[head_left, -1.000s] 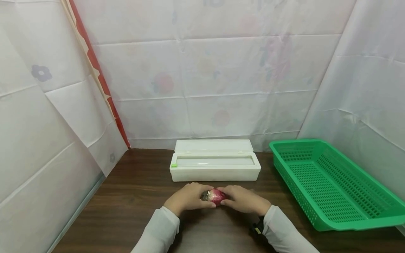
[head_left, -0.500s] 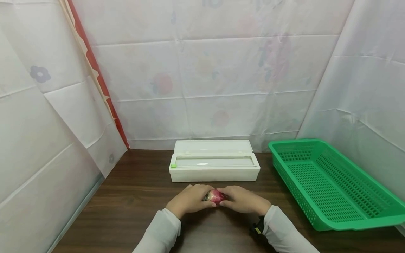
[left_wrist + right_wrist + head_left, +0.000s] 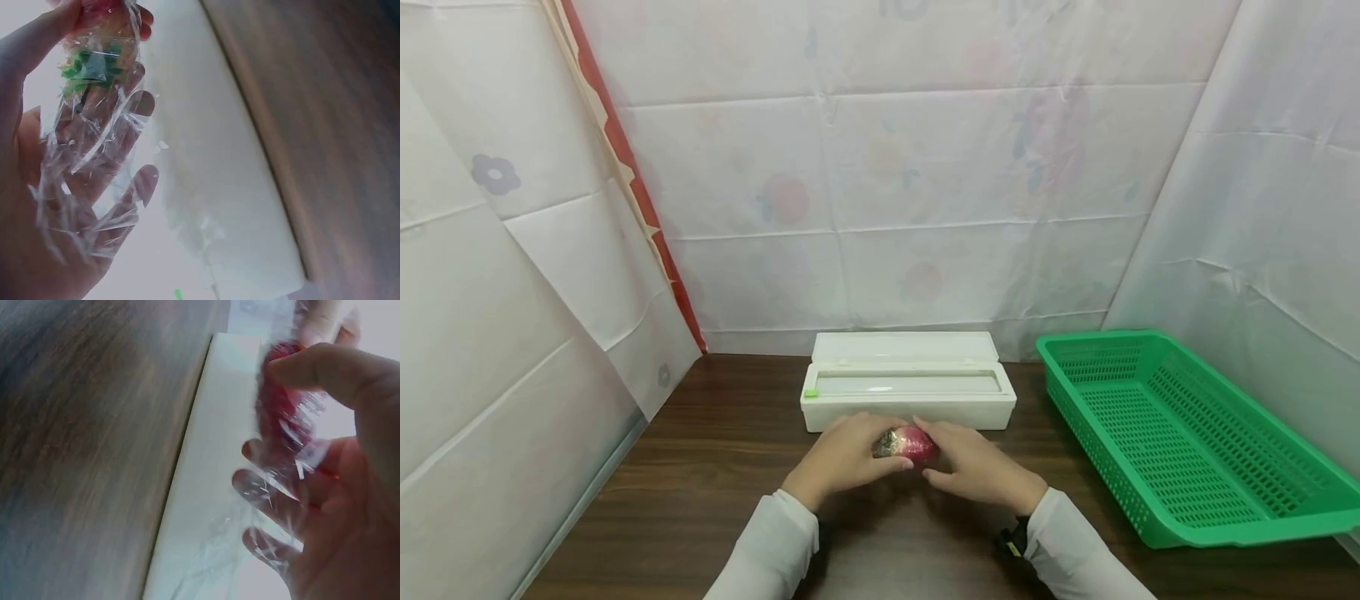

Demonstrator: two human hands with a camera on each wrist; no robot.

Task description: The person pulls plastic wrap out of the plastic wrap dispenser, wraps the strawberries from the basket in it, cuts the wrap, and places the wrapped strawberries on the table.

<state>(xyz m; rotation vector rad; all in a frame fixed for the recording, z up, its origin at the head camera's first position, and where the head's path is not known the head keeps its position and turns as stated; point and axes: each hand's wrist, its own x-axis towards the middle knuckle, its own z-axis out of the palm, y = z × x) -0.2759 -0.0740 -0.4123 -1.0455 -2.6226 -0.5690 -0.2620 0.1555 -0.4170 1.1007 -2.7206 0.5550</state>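
Observation:
A red fruit with a pale end (image 3: pixel 913 443) lies between both hands in the head view, wrapped in clear plastic film (image 3: pixel 94 156). Green leaves at its stem end show through the film in the left wrist view, so it looks like a strawberry. My left hand (image 3: pixel 842 457) grips the leafy end between thumb and fingers, with loose, crinkled film across the palm. From the other side my right hand (image 3: pixel 981 467) holds the red end; its thumb lies over the fruit (image 3: pixel 281 415) in the right wrist view, with the other fingers behind the film.
Just beyond the hands stands a long white box (image 3: pixel 910 413), its lid (image 3: pixel 906 346) raised at the back and a small green piece (image 3: pixel 811 393) at its left corner. A green perforated basket (image 3: pixel 1172 533) is at the right. The dark wooden table (image 3: pixel 700 483) meets sheet-covered walls.
Both hands and the wrapped strawberry have shifted up in the head view, closer to the white box. More of the fruit's red end shows between the hands.

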